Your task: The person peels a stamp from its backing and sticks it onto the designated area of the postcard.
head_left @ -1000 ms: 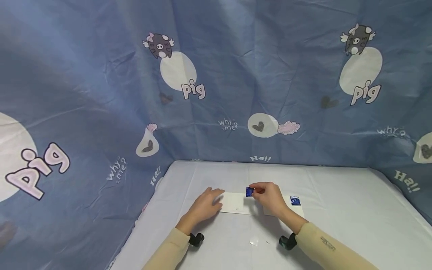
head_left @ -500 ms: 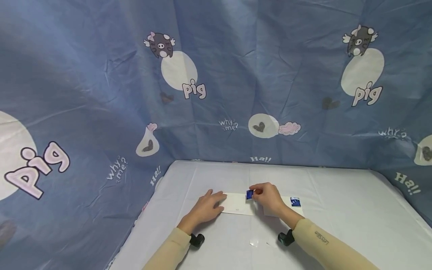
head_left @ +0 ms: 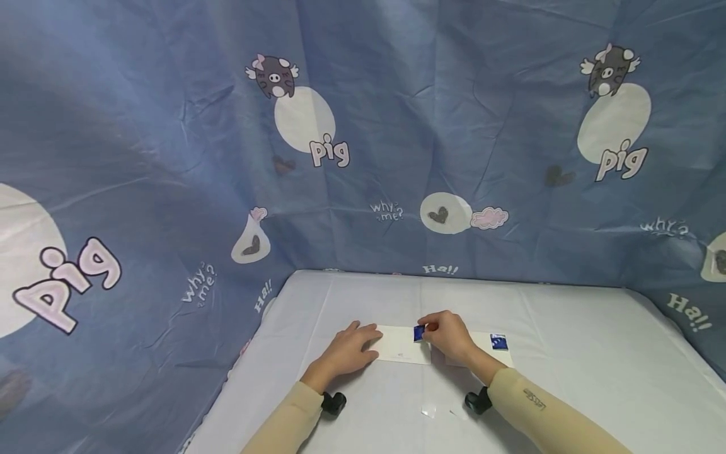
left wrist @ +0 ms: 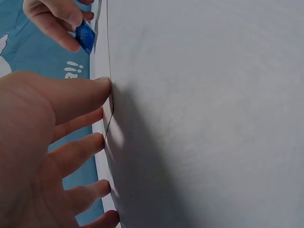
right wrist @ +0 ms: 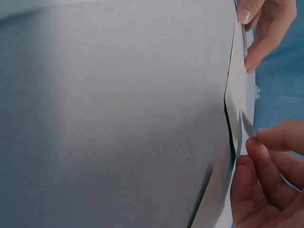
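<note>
A white envelope-like card (head_left: 394, 343) lies flat on the table. My left hand (head_left: 345, 350) rests at its left end, fingers spread and thumb at the near side. Between thumb and fingertips my right hand (head_left: 450, 336) pinches a small blue stamp-like sticker (head_left: 419, 333) over the card's upper right corner. In the right wrist view the sticker (right wrist: 248, 124) appears edge-on and tilted, its lower edge close to the card; whether it touches cannot be told. A second white card (head_left: 483, 341), partly hidden by the right hand, carries a similar blue sticker (head_left: 499, 342) in its upper right corner.
A small clear scrap (head_left: 428, 411) and a thin sliver (head_left: 455, 413) lie on the white-covered table (head_left: 578, 353) nearer the person. A blue printed curtain (head_left: 363, 157) hangs behind and to the left of the table.
My right hand has lowered the blue sticker slightly toward the card's upper right corner. My left hand has shifted slightly right along the card's left end.
</note>
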The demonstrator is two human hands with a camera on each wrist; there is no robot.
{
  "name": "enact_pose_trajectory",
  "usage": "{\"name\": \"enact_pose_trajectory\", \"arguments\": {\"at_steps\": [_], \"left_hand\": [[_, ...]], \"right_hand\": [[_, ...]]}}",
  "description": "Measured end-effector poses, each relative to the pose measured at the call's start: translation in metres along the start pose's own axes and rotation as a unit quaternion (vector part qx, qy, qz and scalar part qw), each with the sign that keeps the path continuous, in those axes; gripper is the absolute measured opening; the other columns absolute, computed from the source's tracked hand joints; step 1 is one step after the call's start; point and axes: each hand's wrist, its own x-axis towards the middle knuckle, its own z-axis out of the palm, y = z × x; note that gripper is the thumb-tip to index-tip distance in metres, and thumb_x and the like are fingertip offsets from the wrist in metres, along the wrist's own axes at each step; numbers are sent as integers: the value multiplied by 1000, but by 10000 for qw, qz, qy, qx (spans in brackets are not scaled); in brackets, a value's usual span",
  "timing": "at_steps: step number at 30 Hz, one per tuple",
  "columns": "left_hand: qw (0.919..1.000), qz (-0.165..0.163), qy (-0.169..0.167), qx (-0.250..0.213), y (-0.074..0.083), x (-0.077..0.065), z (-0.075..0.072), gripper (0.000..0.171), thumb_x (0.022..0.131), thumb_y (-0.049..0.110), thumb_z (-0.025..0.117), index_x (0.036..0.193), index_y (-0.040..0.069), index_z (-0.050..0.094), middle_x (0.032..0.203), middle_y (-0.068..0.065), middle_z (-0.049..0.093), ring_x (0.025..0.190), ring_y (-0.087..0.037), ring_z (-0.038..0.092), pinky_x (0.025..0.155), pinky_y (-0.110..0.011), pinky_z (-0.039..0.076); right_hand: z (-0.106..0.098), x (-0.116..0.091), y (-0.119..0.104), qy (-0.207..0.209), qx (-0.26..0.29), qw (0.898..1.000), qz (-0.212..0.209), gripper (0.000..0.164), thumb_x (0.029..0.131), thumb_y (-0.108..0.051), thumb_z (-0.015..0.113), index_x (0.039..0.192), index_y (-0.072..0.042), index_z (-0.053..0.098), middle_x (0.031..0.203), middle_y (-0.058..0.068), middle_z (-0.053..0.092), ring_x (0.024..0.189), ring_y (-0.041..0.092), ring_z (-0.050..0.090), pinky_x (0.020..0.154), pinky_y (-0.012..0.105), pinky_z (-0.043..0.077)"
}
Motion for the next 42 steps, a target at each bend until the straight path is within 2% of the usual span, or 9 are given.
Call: {"name": "enact_pose_trajectory", "arguments": {"at_steps": [11,26,35,42], "left_hand": [[9999,18,-122,77,1,-1,-5,48,92,33,70,137,18,64,150,-7,51,143,-43,35,109,-65,33],[9995,55,-196,254,3,0,-6,47,93,34,70,137,18,64,150,-6,51,142,-41,37,110,-61,36],[9994,31,-221,262,4,0,-6,47,94,33,70,138,18,63,151,-5,50,143,-41,36,110,-61,35],[9994,43,-240,235,4,-1,-7,46,94,33,70,137,17,63,150,-6,50,143,-41,36,110,-62,35]], "right_hand": [[1,2,-1,-107,-189,9997,76,29,77,2,77,105,-6,79,76,-6,65,74,14,56,66,30,48],[2,4,-2,-138,-674,9975,-136,23,74,1,78,96,-7,81,73,-7,64,70,13,54,65,31,46],[2,4,-2,-121,-746,9971,-59,23,74,1,79,95,-7,81,75,-6,66,72,13,55,66,31,47],[1,3,-1,-222,-1069,9939,-168,25,74,-2,79,97,-10,81,75,-8,65,70,13,54,64,32,46]]}}
